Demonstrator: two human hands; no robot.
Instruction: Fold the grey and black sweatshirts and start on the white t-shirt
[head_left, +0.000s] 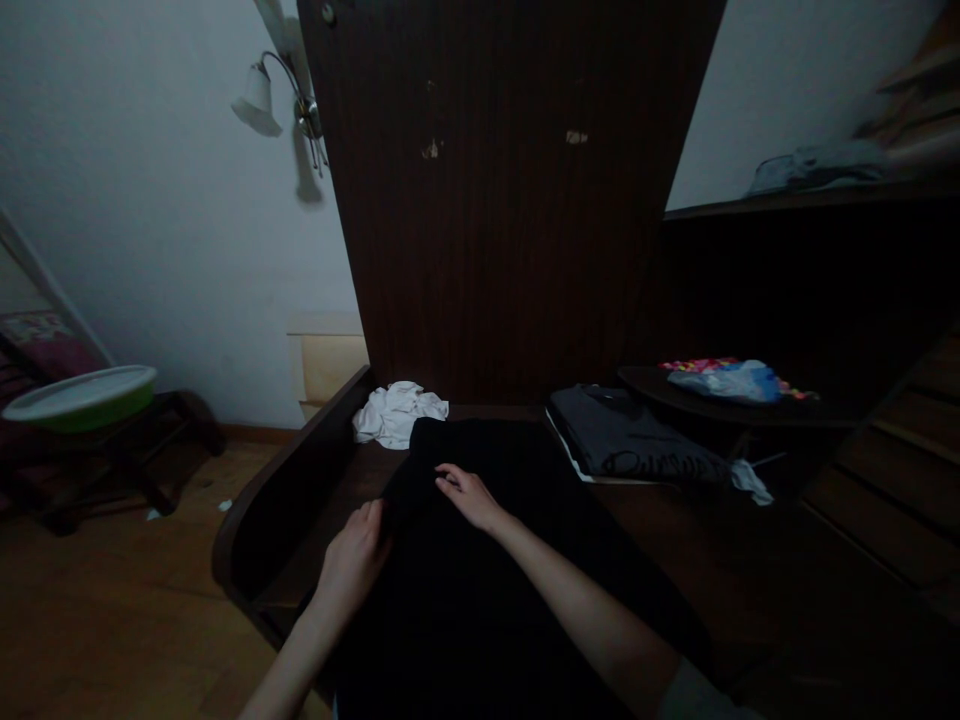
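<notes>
A black garment lies spread over a dark wooden surface; its exact kind is lost in the dim light. At its left edge, my left hand is closed with fingers curled on the cloth. My right hand rests over the upper part of the garment, fingers stretched out, palm side down. Behind the cloth's upper left corner sits a crumpled white cloth. To the right lies a folded dark grey garment with black lettering.
A raised wooden side panel borders the surface on the left. Tall dark wood stands behind. On the right, a low shelf carries a plastic bag. A green basin sits on a stool at far left, near a wall lamp.
</notes>
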